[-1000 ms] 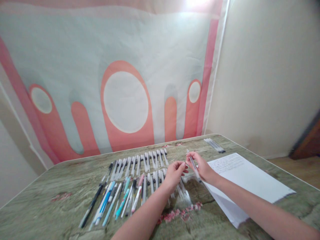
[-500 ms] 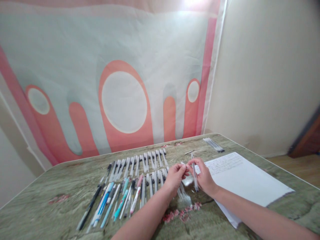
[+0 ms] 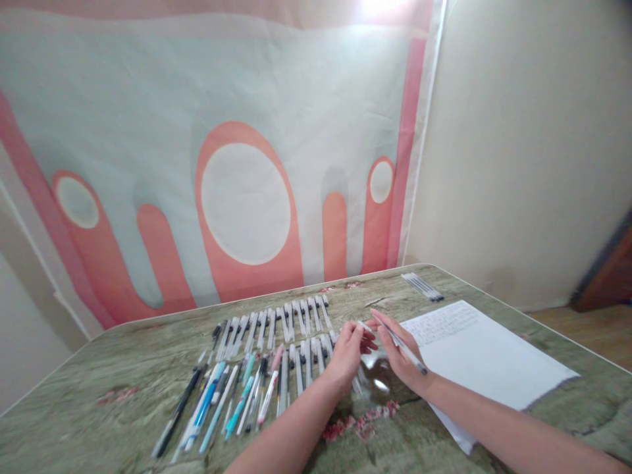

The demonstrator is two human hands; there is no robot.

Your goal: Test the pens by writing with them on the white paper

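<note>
My right hand (image 3: 402, 349) holds a slim clear pen (image 3: 405, 347), which lies slanted across the fingers with its dark end toward the wrist. Close beside it, my left hand (image 3: 348, 349) is closed, thumb against fingers, on a small whitish piece that looks like a pen cap (image 3: 365, 326). The fingertips of both hands are close together above the table. Under and left of the left hand runs a row of capped clear pens (image 3: 309, 362), partly hidden by the hand and forearm. A crumpled clear plastic wrapper (image 3: 378, 375) lies below the hands.
A farther row of clear pens (image 3: 271, 326) lies behind. Assorted coloured pens (image 3: 241, 405) spread at the left front. White paper with handwriting (image 3: 488, 349) lies at the right, with several refills (image 3: 422, 287) beyond it. The wood-patterned table (image 3: 99, 375) meets a printed curtain (image 3: 247, 204).
The pen in my right hand has swung from nearly upright to slanted, its dark end now toward the wrist. My right fingers have moved slightly apart from the left hand.
</note>
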